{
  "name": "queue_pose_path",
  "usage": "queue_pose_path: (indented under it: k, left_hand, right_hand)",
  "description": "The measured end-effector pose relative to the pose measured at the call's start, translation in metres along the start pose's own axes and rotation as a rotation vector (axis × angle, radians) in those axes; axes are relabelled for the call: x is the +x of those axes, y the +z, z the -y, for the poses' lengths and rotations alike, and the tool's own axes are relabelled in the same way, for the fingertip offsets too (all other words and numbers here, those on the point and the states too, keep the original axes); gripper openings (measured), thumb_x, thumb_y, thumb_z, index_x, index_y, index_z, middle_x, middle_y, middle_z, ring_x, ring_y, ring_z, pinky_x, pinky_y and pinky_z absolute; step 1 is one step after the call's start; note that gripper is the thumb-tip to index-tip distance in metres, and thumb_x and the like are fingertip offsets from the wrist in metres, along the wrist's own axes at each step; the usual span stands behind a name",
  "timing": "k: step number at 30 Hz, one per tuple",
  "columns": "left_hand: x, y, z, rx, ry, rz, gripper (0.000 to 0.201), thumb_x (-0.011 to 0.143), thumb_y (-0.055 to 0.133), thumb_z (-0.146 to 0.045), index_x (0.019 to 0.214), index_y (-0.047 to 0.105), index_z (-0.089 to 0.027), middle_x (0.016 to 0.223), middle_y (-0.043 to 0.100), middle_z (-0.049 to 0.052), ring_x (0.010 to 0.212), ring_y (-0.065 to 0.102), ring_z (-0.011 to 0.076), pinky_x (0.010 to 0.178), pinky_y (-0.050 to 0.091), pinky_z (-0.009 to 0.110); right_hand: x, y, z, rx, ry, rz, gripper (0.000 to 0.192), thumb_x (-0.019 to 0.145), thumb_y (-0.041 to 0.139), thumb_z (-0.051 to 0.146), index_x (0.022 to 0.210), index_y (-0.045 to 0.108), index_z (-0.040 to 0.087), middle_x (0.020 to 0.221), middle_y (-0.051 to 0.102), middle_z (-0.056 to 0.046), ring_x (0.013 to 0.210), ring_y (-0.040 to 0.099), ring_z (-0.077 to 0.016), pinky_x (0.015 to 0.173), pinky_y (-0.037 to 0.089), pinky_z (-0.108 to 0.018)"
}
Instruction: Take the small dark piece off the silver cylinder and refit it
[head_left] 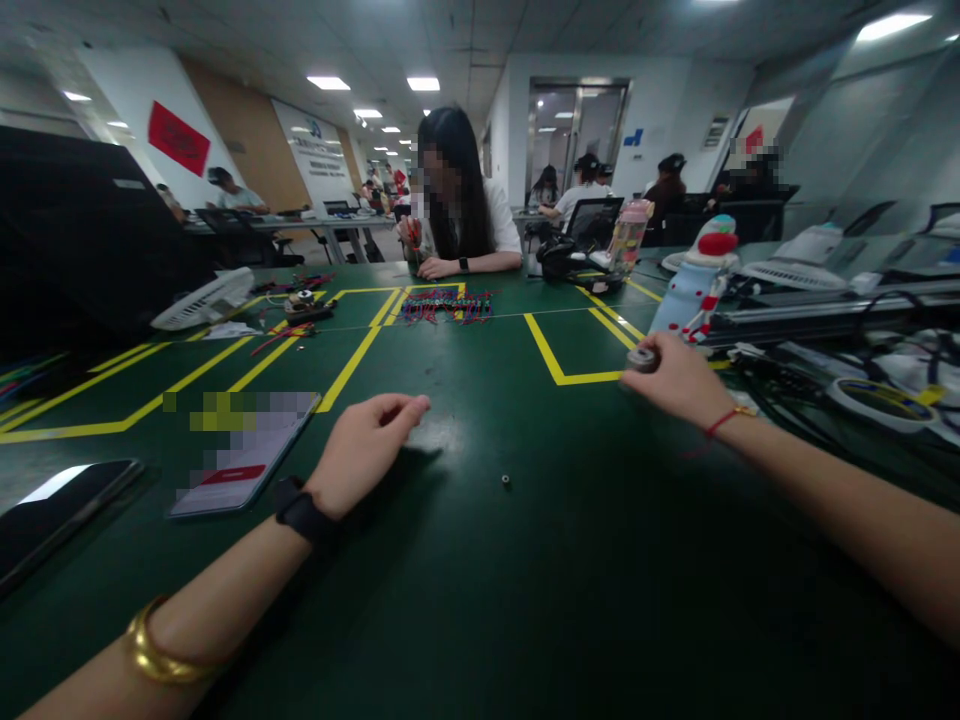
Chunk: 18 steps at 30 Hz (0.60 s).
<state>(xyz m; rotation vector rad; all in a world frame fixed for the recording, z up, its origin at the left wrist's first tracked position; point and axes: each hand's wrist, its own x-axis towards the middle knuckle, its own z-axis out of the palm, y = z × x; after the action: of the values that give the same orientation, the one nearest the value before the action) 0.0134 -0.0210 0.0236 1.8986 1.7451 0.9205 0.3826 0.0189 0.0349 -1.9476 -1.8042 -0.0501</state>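
Note:
My right hand reaches forward on the right, its fingers closed around a small round grey metal part with a hollow in its top. My left hand hovers over the green table, fingers curled and thumb pressed to the forefinger. Whatever it may hold is hidden. Between the hands, nearer to me, a tiny metal ring sits on the tabletop. A phone with a lit screen lies just left of my left hand.
Yellow tape marks areas on the table. A blue bottle stands behind my right hand, cables to its right. A dark phone is at left. Across the table, a person sits behind a bundle of coloured wires.

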Motion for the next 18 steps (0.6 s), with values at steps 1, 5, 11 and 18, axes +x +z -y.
queue_pose_path:
  k: [1, 5, 11, 18]
  left_hand:
    - [0.007, -0.004, 0.010, 0.001, -0.035, -0.030, 0.049, 0.078, 0.044, -0.060, 0.093, 0.068, -0.020, 0.081, 0.068, 0.003, 0.068, 0.059, 0.0184, 0.059, 0.041, 0.027]
    - [0.024, -0.007, 0.039, -0.021, -0.138, -0.107, 0.055, 0.077, 0.041, -0.063, 0.093, 0.069, -0.018, 0.078, 0.067, 0.005, 0.063, 0.057, 0.0174, 0.052, 0.038, 0.025]
    - [0.024, -0.001, 0.041, -0.012, -0.148, -0.156, 0.051, 0.077, 0.043, -0.060, 0.089, 0.070, -0.019, 0.075, 0.067, 0.003, 0.063, 0.058, 0.0172, 0.055, 0.039, 0.026]
    - [0.022, 0.003, 0.036, 0.002, -0.131, -0.139, 0.049, 0.078, 0.043, -0.059, 0.089, 0.070, -0.019, 0.075, 0.067, 0.003, 0.064, 0.058, 0.0177, 0.056, 0.039, 0.027]
  right_hand:
    - [0.012, -0.005, -0.019, -0.104, 0.090, -0.014, 0.048, 0.066, 0.060, 0.048, 0.102, 0.051, 0.017, 0.098, 0.060, -0.011, 0.083, 0.057, -0.0212, 0.069, 0.043, -0.032]
    - [0.039, -0.020, -0.078, -0.235, 0.296, 0.012, 0.057, 0.062, 0.060, 0.051, 0.101, 0.050, 0.010, 0.096, 0.058, -0.024, 0.085, 0.057, -0.0308, 0.064, 0.041, -0.038]
    - [0.029, -0.022, -0.059, -0.354, 0.224, -0.128, 0.065, 0.059, 0.063, 0.057, 0.102, 0.053, 0.010, 0.107, 0.051, -0.027, 0.100, 0.048, -0.0404, 0.075, 0.038, -0.052]
    - [-0.065, 0.016, 0.078, 0.244, -0.755, 0.287, 0.035, 0.085, 0.048, 0.037, 0.117, 0.056, 0.024, 0.108, 0.055, -0.007, 0.094, 0.050, -0.0162, 0.082, 0.042, -0.032]
